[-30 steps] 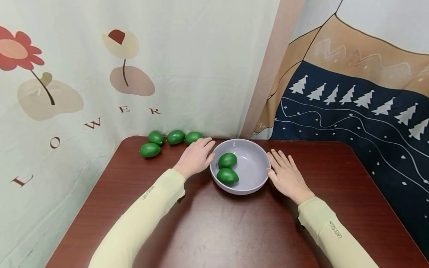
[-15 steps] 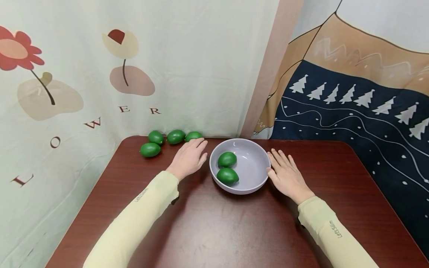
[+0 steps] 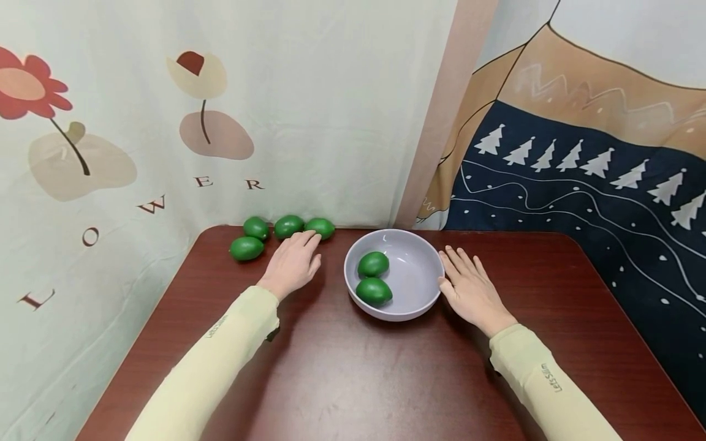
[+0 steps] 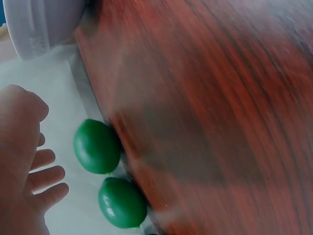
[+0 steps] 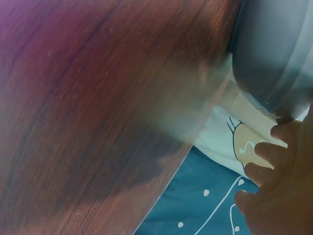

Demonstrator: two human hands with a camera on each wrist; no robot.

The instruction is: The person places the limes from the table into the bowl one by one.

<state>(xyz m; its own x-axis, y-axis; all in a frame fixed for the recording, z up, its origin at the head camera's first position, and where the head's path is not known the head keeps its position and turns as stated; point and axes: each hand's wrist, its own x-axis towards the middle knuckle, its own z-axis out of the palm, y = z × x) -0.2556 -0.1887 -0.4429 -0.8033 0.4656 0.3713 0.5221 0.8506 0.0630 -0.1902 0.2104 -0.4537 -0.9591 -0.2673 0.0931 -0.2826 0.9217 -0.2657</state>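
A pale lavender bowl [image 3: 410, 278] stands near the back middle of the table, with two green limes [image 3: 374, 291] lying at its left side. My right hand [image 3: 473, 288] rests at the bowl's right wall, fingers straight and touching or almost touching it. To the left of the bowl, apart from it, my left hand [image 3: 292, 263] hovers with loosely extended fingers and holds nothing. Just beyond its fingertips lies one lime [image 3: 320, 228] at the back edge. In the left wrist view two limes [image 4: 97, 146] show beside the left hand [image 4: 24, 156].
Further left are more limes, one at the back edge [image 3: 289, 226], one beside it [image 3: 256, 228] and one in front [image 3: 246, 248]. A flower-print curtain [image 3: 331, 122] and a dark blue tree-print cloth [image 3: 551, 184] hang behind the brown wooden table [image 3: 386, 380].
My left hand has moved left, away from the bowl's rim and towards the limes at the back. The right hand and the bowl have stayed in place.
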